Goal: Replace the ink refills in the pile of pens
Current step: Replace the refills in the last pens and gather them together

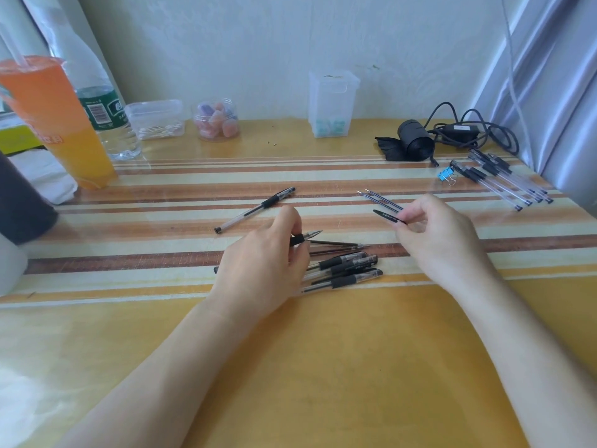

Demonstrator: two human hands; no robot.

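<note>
My left hand (268,263) grips an uncapped pen (305,237) by its black grip, tip pointing right. My right hand (433,231) pinches a black pen cap (387,216) between thumb and fingers. Under my left hand lies a pile of capped pens (349,270) with a loose refill (339,244) beside them. Two loose refills (381,199) lie just beyond my right hand. A single capped pen (255,210) lies apart, up left of my left hand. Several more pens (504,179) are grouped at the far right.
An orange drink cup (55,124) and a water bottle (103,108) stand at the back left. Clear plastic containers (332,105) line the wall. A black roll (415,140), a cable with adapter (462,130) and a blue binder clip (445,174) lie at the back right.
</note>
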